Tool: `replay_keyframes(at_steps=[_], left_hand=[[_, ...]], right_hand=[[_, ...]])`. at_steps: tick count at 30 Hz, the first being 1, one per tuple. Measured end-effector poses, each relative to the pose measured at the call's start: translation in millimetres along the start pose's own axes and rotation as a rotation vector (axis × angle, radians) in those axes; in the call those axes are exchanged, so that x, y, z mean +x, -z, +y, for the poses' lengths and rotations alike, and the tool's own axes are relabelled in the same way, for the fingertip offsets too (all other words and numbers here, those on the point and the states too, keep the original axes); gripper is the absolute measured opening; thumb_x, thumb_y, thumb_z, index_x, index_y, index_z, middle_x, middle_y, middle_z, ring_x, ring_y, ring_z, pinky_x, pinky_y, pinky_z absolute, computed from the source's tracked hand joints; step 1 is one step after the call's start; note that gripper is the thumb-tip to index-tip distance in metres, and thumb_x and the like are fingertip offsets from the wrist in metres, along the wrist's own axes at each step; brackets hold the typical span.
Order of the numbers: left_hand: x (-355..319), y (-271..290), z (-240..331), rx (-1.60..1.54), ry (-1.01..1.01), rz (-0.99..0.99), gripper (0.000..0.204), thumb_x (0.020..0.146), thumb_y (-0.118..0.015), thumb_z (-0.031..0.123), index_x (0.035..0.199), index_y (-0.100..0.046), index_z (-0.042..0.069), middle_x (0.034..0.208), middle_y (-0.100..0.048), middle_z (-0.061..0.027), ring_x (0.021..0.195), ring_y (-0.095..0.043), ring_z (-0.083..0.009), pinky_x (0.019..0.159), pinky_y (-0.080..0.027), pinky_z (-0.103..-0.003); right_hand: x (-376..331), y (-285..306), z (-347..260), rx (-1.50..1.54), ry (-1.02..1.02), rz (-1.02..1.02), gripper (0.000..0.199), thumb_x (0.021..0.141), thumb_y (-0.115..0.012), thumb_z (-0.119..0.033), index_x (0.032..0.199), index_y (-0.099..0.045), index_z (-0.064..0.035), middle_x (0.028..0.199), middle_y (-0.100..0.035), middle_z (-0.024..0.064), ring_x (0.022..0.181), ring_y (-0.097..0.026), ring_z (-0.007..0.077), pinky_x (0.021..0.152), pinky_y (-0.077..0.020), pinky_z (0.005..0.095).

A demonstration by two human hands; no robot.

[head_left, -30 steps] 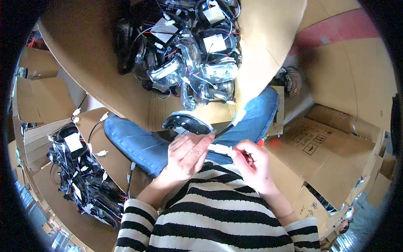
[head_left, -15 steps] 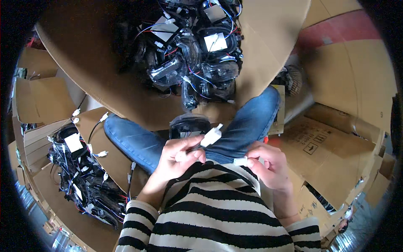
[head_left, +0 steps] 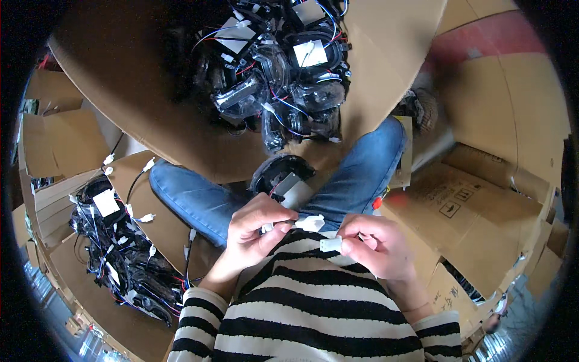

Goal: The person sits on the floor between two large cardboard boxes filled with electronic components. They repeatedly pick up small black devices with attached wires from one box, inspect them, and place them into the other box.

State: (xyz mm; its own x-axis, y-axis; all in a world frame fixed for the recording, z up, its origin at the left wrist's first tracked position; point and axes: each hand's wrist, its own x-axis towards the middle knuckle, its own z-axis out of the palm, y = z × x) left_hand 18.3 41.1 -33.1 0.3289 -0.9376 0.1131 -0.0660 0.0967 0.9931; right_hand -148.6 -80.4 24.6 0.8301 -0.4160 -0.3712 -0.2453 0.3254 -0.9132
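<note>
a: what does the left hand [head_left: 258, 232] have?

b: a white plug [head_left: 312, 223]. its fingers are closed together around the near end, thumb against forefinger, and the plug juts out toward the right. another small white piece [head_left: 266, 228] shows between those fingers.

a: and the right hand [head_left: 379, 244]?

b: thumb and forefinger pinch a pale connector [head_left: 330, 244], the other fingers curled in behind. it points left, just below the plug.

a: are the two touching?

b: no, there's a narrow gap; they sit close together over the front of the striped top [head_left: 319, 298].

a: what's past the hands?

b: a black rounded unit [head_left: 277, 169] with a grey-white label, between the legs in blue jeans [head_left: 188, 196]. i can't tell whether the plug's wire runs to it.

a: and beyond that?

b: a big cardboard carton [head_left: 386, 66], its mouth facing the person, with a heap of black and clear plastic units [head_left: 274, 69] inside. red, blue, white and black wires trail over them.

a: off to the sides?

b: on the left, a box [head_left: 69, 253] of more dark units [head_left: 136, 268], some white connectors [head_left: 149, 164] hanging on black leads along its edge. on the right, a brown carton [head_left: 488, 208] with printed marks.
</note>
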Motion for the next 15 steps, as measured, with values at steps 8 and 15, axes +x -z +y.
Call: replay_keyframes(at_steps=[8, 15], left_hand=[[-5, -1, 0, 0.166, -0.106, 0.01, 0.013, 0.068, -0.06, 0.001, 0.081, -0.06, 0.003, 0.076, -0.06, -0.0058, 0.063, -0.052, -0.0172, 0.059, -0.037, -0.028], [-15, -1, 0, 0.325, -0.166, -0.074, 0.017, 0.064, -0.062, 0.004, 0.081, -0.06, 0.004, 0.074, -0.058, -0.0043, 0.063, -0.05, -0.018, 0.057, -0.037, -0.029]], right_hand=[[-2, 1, -6, -0.16, -0.121, 0.089, 0.006, 0.075, -0.054, -0.006, 0.072, -0.054, -0.0006, 0.057, -0.048, 0.0018, 0.049, -0.041, 0.0075, 0.044, -0.0314, 0.0228], [-5, 1, 0, -0.469, 0.0, 0.116, 0.004, 0.071, -0.056, -0.003, 0.069, -0.053, -0.0018, 0.055, -0.046, 0.0054, 0.042, -0.038, 0.0121, 0.04, -0.0271, 0.025]])
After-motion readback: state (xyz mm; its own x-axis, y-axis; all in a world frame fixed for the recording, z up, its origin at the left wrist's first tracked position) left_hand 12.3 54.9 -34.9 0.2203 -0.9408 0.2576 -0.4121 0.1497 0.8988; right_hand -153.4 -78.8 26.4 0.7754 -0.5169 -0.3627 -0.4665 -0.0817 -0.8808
